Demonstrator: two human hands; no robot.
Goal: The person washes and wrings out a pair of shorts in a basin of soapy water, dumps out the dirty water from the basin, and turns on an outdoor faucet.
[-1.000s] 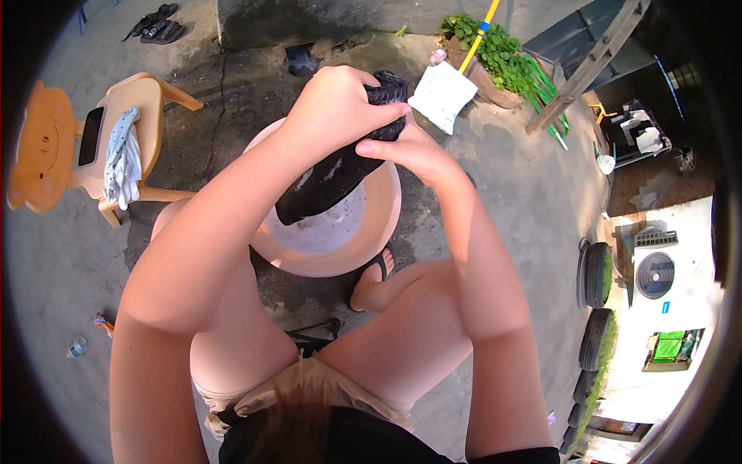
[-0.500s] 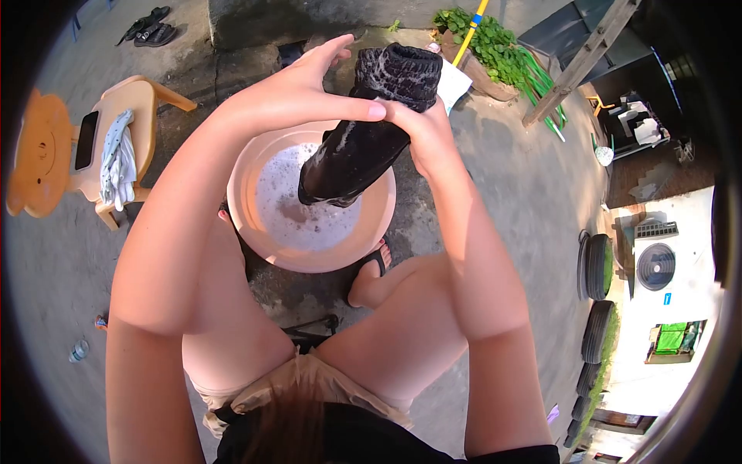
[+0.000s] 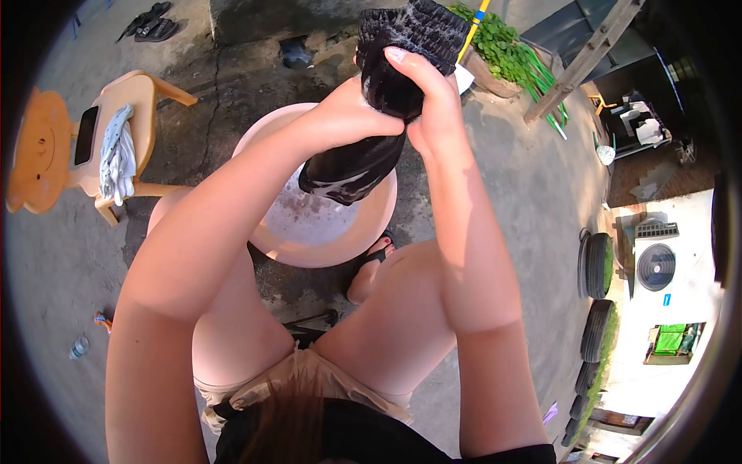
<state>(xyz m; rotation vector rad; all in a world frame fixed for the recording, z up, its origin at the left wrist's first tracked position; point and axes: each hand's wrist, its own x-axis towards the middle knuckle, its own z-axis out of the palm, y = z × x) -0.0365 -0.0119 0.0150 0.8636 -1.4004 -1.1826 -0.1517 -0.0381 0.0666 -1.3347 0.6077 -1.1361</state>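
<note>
A wet black garment (image 3: 390, 81) with a gathered elastic band is bunched up in my hands, white suds clinging to it. My left hand (image 3: 348, 112) wraps the middle of the bunch from the left, most fingers hidden behind the cloth. From the right, my right hand (image 3: 437, 97) grips it just under the elastic band, thumb lying across the front. The garment's lower end hangs over a pale pink basin (image 3: 379, 220), which holds cloudy, foamy water (image 3: 309, 220). Whether that end touches the water, I cannot tell.
To the left stands a small tan chair (image 3: 143, 100) with a phone (image 3: 86, 133) and light-coloured gloves (image 3: 117, 158) on it. Sandals (image 3: 157, 29) lie at the far left. Tyres (image 3: 595, 332) line the right wall. A yellow pole (image 3: 478, 22) leans near green plants (image 3: 495, 46).
My left hand, spread with its fingers apart before, has closed around the garment's middle. The banded end has moved up and slightly right, and my right thumb now lies over its front.
</note>
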